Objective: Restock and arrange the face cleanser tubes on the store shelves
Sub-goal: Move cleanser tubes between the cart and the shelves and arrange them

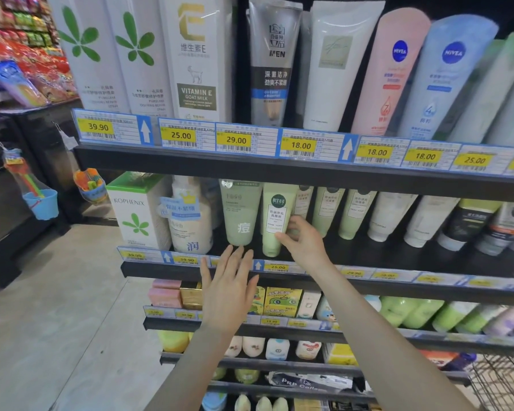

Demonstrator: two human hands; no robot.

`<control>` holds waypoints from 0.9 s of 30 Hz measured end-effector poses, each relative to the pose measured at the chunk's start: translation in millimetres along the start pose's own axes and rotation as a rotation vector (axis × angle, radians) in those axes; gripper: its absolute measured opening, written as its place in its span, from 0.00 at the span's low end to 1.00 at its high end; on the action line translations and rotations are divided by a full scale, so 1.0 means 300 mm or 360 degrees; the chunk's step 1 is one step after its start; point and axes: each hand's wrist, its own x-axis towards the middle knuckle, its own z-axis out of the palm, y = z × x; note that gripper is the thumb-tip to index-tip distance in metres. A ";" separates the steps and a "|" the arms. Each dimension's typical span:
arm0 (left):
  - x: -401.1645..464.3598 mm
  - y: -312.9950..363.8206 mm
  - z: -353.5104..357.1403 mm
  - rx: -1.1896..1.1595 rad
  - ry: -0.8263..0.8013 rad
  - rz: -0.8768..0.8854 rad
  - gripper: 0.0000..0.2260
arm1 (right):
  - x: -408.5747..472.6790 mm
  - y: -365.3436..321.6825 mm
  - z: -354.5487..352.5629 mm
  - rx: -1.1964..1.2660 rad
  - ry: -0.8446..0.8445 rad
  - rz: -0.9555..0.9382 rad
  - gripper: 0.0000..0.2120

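On the second shelf, a pale green soft plastic cleanser tube [276,221] standing cap-down is pinched near its lower body by the right hand [304,241], the left hand [227,289] spread nearby; light, squashy, best held mid-body

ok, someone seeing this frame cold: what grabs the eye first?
Probably the two bare arms reaching up the middle: the right hand pinches a pale green cleanser tube with a dark round logo on the second shelf, while the left hand hovers open below a sage-green tube with a white character. Next, the row of bright yellow price tags along the top shelf edge, beneath oversized tubes.
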 end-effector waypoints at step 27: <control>0.123 0.295 -0.250 -0.0126 -0.0537 0.0236 0.16 | -0.349 -0.023 -0.409 -0.1485 0.0143 0.0158 0.18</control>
